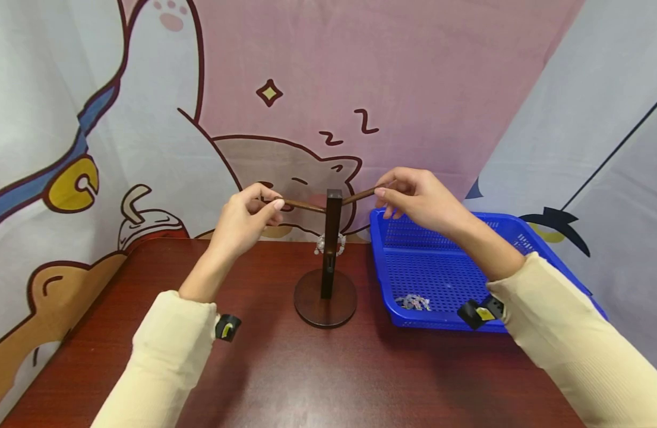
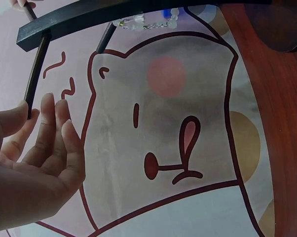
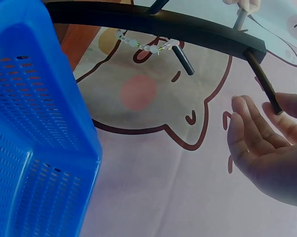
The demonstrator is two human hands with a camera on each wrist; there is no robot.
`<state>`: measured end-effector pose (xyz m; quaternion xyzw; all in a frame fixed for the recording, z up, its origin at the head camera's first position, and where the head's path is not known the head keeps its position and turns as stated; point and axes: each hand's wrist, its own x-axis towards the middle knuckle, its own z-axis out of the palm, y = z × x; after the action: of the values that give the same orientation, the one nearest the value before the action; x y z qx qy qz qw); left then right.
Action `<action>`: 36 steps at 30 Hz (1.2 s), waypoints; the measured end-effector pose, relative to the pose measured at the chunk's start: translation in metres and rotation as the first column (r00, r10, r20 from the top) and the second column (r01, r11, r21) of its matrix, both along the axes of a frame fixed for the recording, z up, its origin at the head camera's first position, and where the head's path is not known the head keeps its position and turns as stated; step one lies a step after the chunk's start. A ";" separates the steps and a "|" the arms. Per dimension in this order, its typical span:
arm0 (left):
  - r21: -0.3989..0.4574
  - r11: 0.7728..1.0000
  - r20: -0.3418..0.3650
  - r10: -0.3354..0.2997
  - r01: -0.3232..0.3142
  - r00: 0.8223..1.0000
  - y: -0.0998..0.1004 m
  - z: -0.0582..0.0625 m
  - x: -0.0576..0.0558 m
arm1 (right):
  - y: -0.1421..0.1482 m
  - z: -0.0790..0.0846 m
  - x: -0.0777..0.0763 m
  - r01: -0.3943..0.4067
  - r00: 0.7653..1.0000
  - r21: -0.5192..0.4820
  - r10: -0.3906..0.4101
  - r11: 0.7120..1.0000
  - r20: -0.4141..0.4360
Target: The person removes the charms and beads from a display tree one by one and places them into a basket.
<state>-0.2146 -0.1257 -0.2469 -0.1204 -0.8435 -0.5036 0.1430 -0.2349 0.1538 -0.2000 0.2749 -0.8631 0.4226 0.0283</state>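
Note:
A dark wooden display stand (image 1: 331,232) stands upright on its round base (image 1: 328,314) on the table. Near its top, a thin wooden rod sticks out on both sides. My left hand (image 1: 243,219) pinches the rod's left end (image 1: 302,205) between thumb and index finger. On the other side, my right hand (image 1: 422,199) pinches the right end (image 1: 359,195) the same way. In both wrist views the remaining fingers are off the rod. A bracelet of clear and white beads (image 3: 148,48) hangs lower on the stand, around a shorter peg (image 3: 184,61).
To the right of the stand sits a blue perforated plastic basket (image 1: 384,285). A small pile of clear beaded jewellery (image 1: 414,302) lies in its near left corner. The reddish-brown table (image 1: 286,380) meets a cartoon-printed cloth (image 1: 414,77) at the back.

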 end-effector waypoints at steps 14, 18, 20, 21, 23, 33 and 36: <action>-0.022 1.000 0.042 0.000 0.001 0.999 0.005 -0.002 0.007 | 0.003 -0.002 0.000 0.007 1.000 -0.003 -0.007 1.000 -0.002; -0.058 0.998 0.072 0.004 0.000 0.997 0.009 -0.008 0.013 | 0.004 -0.001 0.000 0.007 1.000 -0.002 -0.007 1.000 0.003; -0.077 0.997 0.071 0.000 0.005 0.997 0.013 -0.013 0.016 | 0.004 -0.001 0.000 0.005 1.000 -0.002 -0.005 1.000 0.005; -0.088 0.996 0.068 -0.003 0.009 0.998 0.016 -0.015 0.017 | 0.004 -0.001 0.001 0.005 1.000 -0.002 -0.005 1.000 0.005; -0.106 0.994 0.050 -0.017 0.023 0.999 0.021 -0.021 0.020 | 0.004 -0.001 0.001 0.004 1.000 -0.001 -0.004 1.000 0.003; -0.091 0.990 0.068 -0.107 0.113 0.992 0.048 -0.045 0.036 | 0.004 -0.001 0.000 0.008 1.000 0.014 -0.008 1.000 0.002; -0.105 0.988 0.053 -0.108 0.113 0.993 0.054 -0.047 0.040 | 0.005 -0.001 -0.001 0.006 1.000 0.013 -0.006 1.000 -0.002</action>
<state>-0.1749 -0.0718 -0.2943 -0.1626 -0.8646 -0.4671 0.0882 -0.2355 0.1584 -0.2009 0.2729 -0.8666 0.4169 0.0286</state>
